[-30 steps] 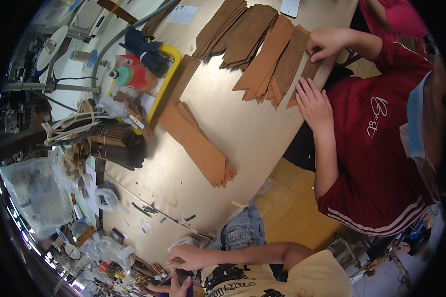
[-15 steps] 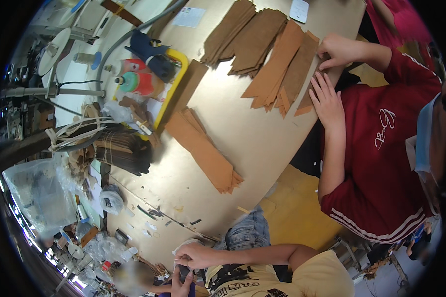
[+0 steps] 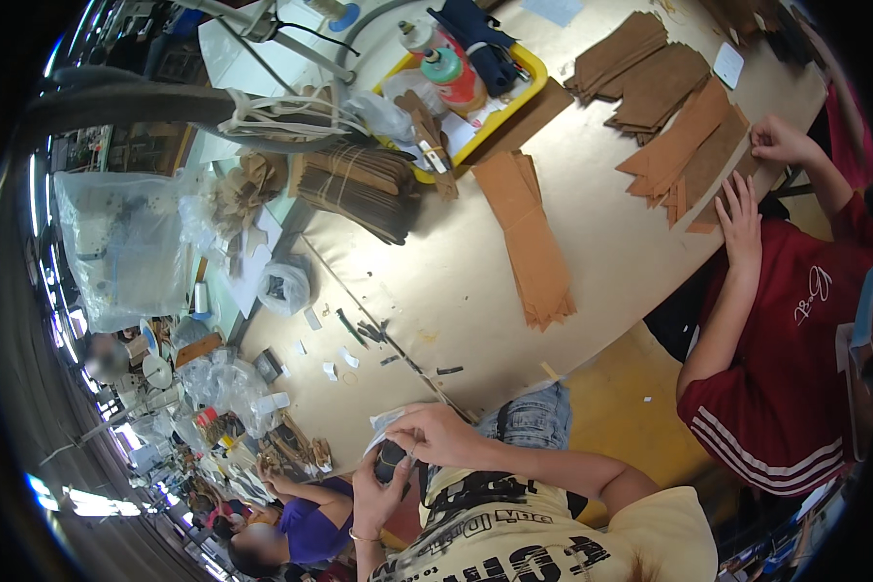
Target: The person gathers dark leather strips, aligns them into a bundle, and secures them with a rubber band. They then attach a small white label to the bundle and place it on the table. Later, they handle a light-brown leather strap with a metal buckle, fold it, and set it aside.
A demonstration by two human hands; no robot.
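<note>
At the lower middle, my left hand (image 3: 376, 500), a bracelet at its wrist, is closed on a small dark rounded piece (image 3: 389, 462). What kind of piece it is I cannot tell. My right hand (image 3: 438, 434) comes over from the right, fingers pinched together at the piece's upper edge. Whatever sits between those fingertips is too small to make out. Some white sheet or plastic (image 3: 382, 420) shows just behind both hands. They are close to the near edge of the table (image 3: 436, 291), above my jeans (image 3: 535, 419).
Tan strips (image 3: 529, 238) lie mid-table, left of brown stacks (image 3: 640, 73). A co-worker's hands (image 3: 740, 218) touch the right-hand stack. A yellow tray (image 3: 500, 126) holds bottles; a tied dark bundle (image 3: 354, 189) and plastic bag (image 3: 283, 287) lie left. Scraps (image 3: 364, 330) litter the table.
The view has swung, so the table's things appear farther right and mostly higher, and my hands higher up. My left hand still holds the dark piece, with my right hand pinching at it.
</note>
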